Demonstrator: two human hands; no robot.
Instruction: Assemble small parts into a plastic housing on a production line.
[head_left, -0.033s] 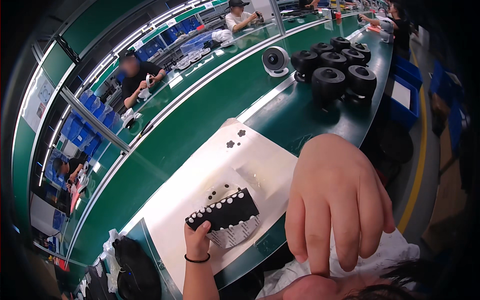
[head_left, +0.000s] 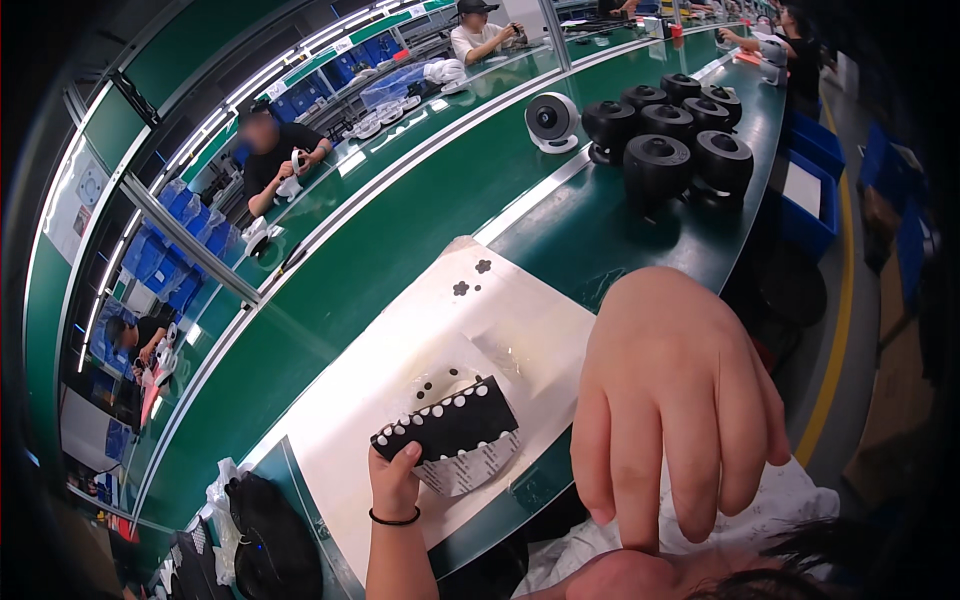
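Low over a white sheet (head_left: 350, 400), my left hand (head_left: 393, 480) is closed on the near left corner of a black sheet of pads (head_left: 462, 420). White round spots line its long edges, and a patterned grey-white liner hangs below it. Behind it, several small black dots (head_left: 428, 386) lie by a crumpled clear film (head_left: 440, 365). Two flower-shaped black pieces (head_left: 484, 267) rest farther back on the white sheet. Close to the camera is my right hand (head_left: 675, 400), raised with its back showing. Its fingers point down toward me, slightly apart, and hold nothing visible.
Several black rounded camera-like devices (head_left: 658, 165) stand together at the back right of the green bench, beside one white-and-black device (head_left: 551, 122). At the lower left lies a black bag (head_left: 275, 540). Blue bins (head_left: 805, 195) stand at the right. Other people work across the bench.
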